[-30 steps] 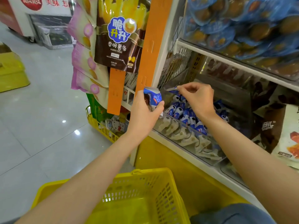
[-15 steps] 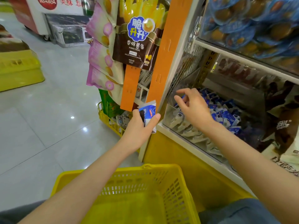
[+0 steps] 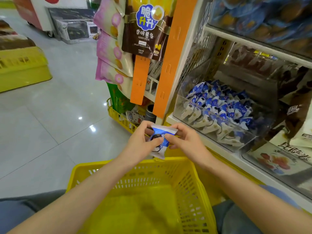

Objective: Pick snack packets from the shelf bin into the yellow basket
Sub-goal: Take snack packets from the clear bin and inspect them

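Note:
A blue and white snack packet (image 3: 161, 141) is held just above the far rim of the yellow basket (image 3: 194, 183). My left hand (image 3: 141, 142) grips the packet from the left and my right hand (image 3: 187, 142) pinches it from the right. The clear shelf bin (image 3: 211, 122) to the right holds several more blue and white packets (image 3: 219, 102). I can see nothing inside the basket.
Orange strips (image 3: 170, 56) with hanging potato stick bags (image 3: 145, 26) stand left of the shelf. A yellow wire rack (image 3: 118, 115) sits on the floor behind the hands. Brown and strawberry packets (image 3: 283, 159) fill the bins to the right. A yellow crate (image 3: 22, 68) sits far left.
My right hand has left the bin and come down to the packet. My left hand has lowered the packet from shelf height to just above the basket rim.

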The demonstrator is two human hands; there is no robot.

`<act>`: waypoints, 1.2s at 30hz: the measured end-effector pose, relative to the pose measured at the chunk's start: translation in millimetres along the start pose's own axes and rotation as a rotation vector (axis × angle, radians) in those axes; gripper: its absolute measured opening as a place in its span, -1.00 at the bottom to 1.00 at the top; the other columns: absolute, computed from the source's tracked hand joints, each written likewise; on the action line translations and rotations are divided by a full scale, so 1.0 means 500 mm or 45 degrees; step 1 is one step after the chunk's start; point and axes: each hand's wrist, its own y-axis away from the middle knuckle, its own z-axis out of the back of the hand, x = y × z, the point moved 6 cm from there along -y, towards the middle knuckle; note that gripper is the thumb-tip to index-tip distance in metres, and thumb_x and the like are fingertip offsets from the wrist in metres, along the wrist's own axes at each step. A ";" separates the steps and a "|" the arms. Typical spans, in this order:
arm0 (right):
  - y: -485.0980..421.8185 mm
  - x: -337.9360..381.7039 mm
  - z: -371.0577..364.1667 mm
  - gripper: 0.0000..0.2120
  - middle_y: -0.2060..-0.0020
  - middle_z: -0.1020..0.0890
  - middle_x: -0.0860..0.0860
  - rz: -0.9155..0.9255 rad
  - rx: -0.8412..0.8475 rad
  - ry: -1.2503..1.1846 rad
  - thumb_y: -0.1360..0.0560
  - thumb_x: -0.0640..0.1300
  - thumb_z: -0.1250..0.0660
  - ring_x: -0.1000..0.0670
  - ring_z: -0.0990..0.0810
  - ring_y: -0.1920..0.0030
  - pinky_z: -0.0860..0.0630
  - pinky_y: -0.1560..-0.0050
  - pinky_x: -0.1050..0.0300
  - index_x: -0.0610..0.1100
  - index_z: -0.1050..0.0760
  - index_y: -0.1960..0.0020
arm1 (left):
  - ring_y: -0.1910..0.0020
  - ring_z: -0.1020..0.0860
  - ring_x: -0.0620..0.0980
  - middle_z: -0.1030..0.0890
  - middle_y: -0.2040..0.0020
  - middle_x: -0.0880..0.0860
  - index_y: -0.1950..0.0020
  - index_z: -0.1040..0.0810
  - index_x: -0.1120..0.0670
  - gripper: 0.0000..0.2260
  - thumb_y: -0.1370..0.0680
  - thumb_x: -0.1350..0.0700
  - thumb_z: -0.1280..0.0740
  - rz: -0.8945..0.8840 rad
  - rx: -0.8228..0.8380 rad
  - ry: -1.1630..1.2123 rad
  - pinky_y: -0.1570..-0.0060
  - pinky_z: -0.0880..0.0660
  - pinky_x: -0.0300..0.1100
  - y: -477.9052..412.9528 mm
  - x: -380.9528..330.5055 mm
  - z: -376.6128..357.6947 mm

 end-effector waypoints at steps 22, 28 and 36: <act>0.024 -0.008 0.002 -0.96 0.22 -0.57 -0.07 -0.080 -0.264 -0.227 -0.52 -0.29 -0.27 0.12 -0.60 0.34 -0.60 0.28 0.23 -0.17 -0.46 0.08 | 0.18 -0.63 -0.11 -0.69 0.11 0.00 -0.10 -0.56 0.10 -0.76 -0.44 0.17 -0.42 0.277 -0.061 0.367 0.19 -0.58 -0.25 0.053 0.048 0.034; 0.038 -0.034 -0.049 -0.65 0.08 -0.61 -0.16 -0.315 0.185 -0.030 -0.42 -0.38 -0.37 0.04 -0.59 0.25 -0.57 0.24 0.24 -0.20 -0.36 -0.14 | 0.24 -0.64 -0.14 -0.70 0.23 -0.03 0.08 -0.60 0.11 -0.91 -0.53 0.15 -0.31 0.119 -0.278 0.407 0.28 -0.56 -0.34 0.044 0.043 0.072; 0.031 -0.005 -0.049 -0.77 0.01 -0.59 0.05 0.016 0.070 0.197 -0.50 -0.11 -0.32 0.05 -0.58 -0.01 -0.53 -0.09 0.04 -0.01 -0.45 -0.15 | 0.30 -0.53 -0.13 -0.60 0.35 -0.06 0.28 -0.59 -0.01 -0.83 -0.50 0.17 -0.35 -0.080 -0.142 -0.081 0.22 -0.49 -0.16 0.038 0.035 0.056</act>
